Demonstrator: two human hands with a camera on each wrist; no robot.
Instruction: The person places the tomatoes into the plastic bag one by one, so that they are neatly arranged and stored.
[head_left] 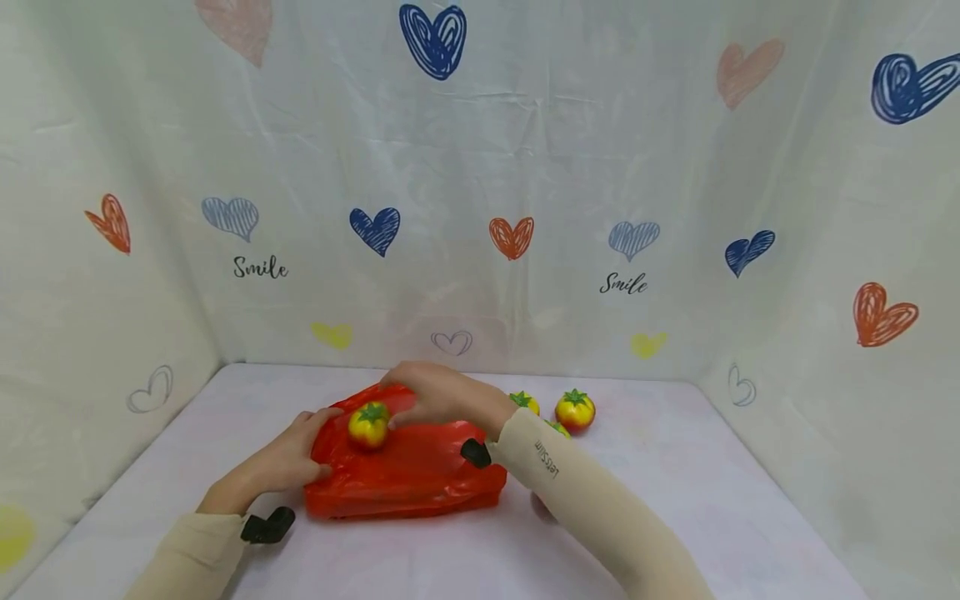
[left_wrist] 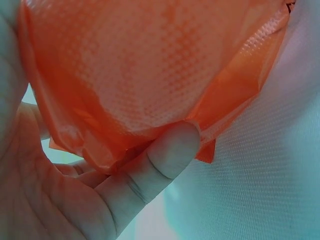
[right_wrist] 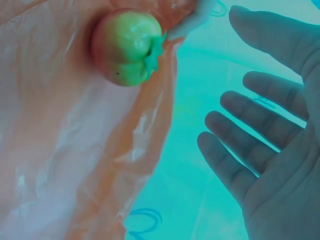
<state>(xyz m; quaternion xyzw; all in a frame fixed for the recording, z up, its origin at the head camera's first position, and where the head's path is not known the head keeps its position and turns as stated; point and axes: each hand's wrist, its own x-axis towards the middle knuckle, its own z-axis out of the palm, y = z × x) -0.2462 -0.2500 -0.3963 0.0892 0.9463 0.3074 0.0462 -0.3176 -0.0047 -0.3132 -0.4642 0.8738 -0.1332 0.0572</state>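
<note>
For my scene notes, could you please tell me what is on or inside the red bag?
One red-and-yellow fruit shows against the red bag; whether it lies on top or inside is unclear. Anything beneath the bag's folds is covered.

The head camera looks forward and down from the near side, far enough back to take in the left grip (head_left: 296, 454), the right grip (head_left: 442, 393), most of the counter (head_left: 637, 517) and the heart-printed curtain (head_left: 480, 158) at the far side. The left wrist camera sits very close, facing across its palm and thumb into the red bag (left_wrist: 130, 65), which fills much of its view. The right wrist camera looks past its spread fingers (right_wrist: 265, 120) from slightly farther off. All three share the bag; head and right wrist also share the yellow-red fruit (right_wrist: 125, 47) on it.
</note>
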